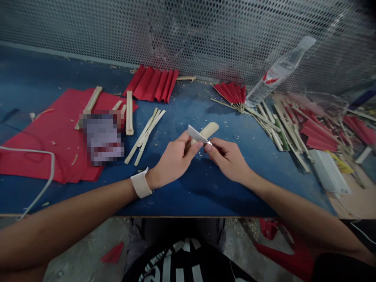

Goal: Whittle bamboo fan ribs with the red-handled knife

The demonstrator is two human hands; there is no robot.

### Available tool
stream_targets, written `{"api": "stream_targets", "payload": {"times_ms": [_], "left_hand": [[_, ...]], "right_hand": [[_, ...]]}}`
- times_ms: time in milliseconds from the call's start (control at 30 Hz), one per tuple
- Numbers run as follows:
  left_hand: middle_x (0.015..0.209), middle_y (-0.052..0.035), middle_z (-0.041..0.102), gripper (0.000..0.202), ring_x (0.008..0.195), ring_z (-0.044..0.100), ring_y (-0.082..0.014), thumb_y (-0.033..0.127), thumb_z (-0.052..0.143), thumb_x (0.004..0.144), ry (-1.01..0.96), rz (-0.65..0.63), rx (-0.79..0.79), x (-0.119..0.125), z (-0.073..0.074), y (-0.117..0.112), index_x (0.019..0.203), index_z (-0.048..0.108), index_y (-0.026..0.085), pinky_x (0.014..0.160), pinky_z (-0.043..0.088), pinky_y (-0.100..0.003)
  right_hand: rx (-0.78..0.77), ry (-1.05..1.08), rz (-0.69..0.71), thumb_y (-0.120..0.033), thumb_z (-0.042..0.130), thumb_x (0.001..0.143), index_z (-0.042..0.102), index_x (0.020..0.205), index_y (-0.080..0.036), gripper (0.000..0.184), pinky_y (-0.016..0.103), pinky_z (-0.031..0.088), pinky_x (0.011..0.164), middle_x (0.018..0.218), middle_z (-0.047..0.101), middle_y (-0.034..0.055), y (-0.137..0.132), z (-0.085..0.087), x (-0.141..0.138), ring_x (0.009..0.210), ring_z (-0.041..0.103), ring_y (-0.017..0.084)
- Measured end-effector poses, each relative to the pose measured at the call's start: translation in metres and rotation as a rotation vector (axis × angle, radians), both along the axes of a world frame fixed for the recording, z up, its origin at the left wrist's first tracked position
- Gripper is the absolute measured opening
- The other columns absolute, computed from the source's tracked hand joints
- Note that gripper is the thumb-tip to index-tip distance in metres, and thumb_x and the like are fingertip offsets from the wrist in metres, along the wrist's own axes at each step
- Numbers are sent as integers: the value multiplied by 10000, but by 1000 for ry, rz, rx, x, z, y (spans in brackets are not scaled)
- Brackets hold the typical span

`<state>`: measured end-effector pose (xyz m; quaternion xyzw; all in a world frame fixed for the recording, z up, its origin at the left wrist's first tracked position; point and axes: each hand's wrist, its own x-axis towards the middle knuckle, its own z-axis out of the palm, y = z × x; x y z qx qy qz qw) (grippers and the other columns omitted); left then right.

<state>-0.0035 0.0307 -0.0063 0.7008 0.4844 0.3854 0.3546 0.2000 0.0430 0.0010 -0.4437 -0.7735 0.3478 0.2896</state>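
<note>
My left hand (174, 158), with a white band on its wrist, is closed on a pale, wide bamboo strip (210, 130). The strip's far end points away from me, over the blue table. My right hand (227, 156) grips a knife (197, 135) whose grey blade lies across the strip. The knife's handle is mostly hidden in my fingers. Both thumbs meet close to the blade's near end. Left of my hands, several thin bamboo sticks (146, 135) lie crossed on the table.
Red paper sheets (61, 117) and a blurred-out device (104, 139) lie on the left. Pleated red paper (154, 84) rests at the back. A small red fan (230, 94), a tilted plastic bottle (276, 72) and many bamboo sticks (289, 125) crowd the right. A metal mesh wall (182, 35) stands behind.
</note>
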Motion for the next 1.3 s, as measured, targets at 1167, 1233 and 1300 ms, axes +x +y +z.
{"api": "stream_targets", "payload": {"times_ms": [1167, 1233, 1300], "left_hand": [[763, 30, 460, 311, 535, 441, -77, 381, 573, 1018, -30, -161, -22, -1, 1, 1, 781, 465, 211, 523, 382, -269], [721, 45, 425, 287, 527, 445, -84, 381, 594, 1010, -57, -190, -58, -2, 0, 3, 813, 461, 219, 499, 374, -261], [695, 51, 414, 274, 537, 461, -94, 383, 575, 1023, -85, -221, -89, -3, -3, 6, 836, 449, 228, 493, 396, -253]], "right_hand": [[-54, -129, 142, -583, 522, 1049, 474, 699, -217, 509, 281, 265, 543, 592, 394, -57, 10, 3, 9, 551, 357, 98], [-73, -113, 157, -591, 526, 1048, 499, 707, -215, 509, 282, 263, 542, 593, 420, -56, 10, 3, 10, 552, 361, 98], [-73, -107, 168, -596, 517, 1053, 513, 714, -214, 511, 285, 264, 545, 590, 436, -54, 11, 3, 10, 553, 369, 98]]}}
